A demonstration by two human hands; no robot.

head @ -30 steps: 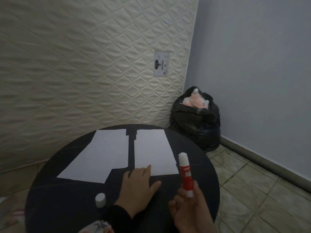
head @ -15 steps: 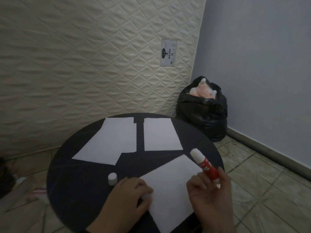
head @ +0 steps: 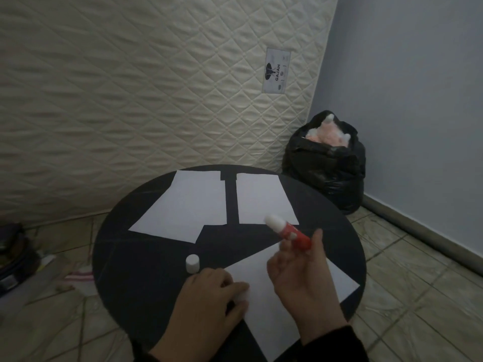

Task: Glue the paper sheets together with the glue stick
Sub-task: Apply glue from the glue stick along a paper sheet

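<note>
Behind, round black table (head: 136,270) fronts quilted mattress (head: 130,87) and grey wall (head: 418,74).

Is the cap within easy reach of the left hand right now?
Probably yes. The cap stands on the table just beyond the left hand, nothing between, though that hand is pinning the sheet.

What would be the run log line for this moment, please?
step: glue not yet applied | right hand: holds uncapped glue stick above near sheet | left hand: rests on sheet edge | cap: on table
</note>
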